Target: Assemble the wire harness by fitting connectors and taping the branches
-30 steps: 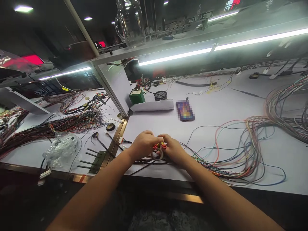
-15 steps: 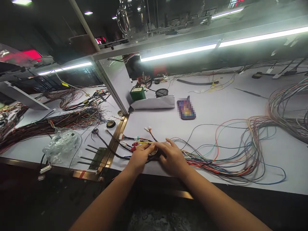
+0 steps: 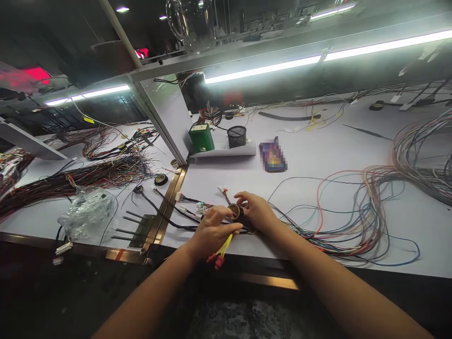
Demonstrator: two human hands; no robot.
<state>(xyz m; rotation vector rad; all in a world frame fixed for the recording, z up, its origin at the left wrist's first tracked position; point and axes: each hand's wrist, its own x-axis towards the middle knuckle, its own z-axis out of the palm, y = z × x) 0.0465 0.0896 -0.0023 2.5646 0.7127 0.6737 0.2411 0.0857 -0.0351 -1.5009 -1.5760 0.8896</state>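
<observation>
A roll of black tape (image 3: 235, 213) stands on edge over the wire harness, gripped by the fingers of my right hand (image 3: 257, 212). My left hand (image 3: 213, 231) is just left of the roll, its thumb stretched out and its index finger apart from it, near the tape. Yellow wires (image 3: 227, 244) come out from under the left thumb and end in red connectors (image 3: 219, 261) by the table edge. Black sleeved branches with white connectors (image 3: 179, 196) fan out left of my hands. Loose coloured wires (image 3: 325, 245) run off to the right. The wrapping spot is partly hidden by my fingers.
Behind lie a green box (image 3: 202, 138), a black mesh cup (image 3: 237, 136) and a blurred phone-like object (image 3: 273, 155). Leftward are another tape roll (image 3: 161, 180), a pronged plate (image 3: 141, 230), a plastic bag (image 3: 87, 212) and a thick wire bundle (image 3: 88, 176).
The yellow wires with red connectors have swung from the left of my hands to the front. My hands have parted slightly, and the tape roll now shows more clearly in my right hand.
</observation>
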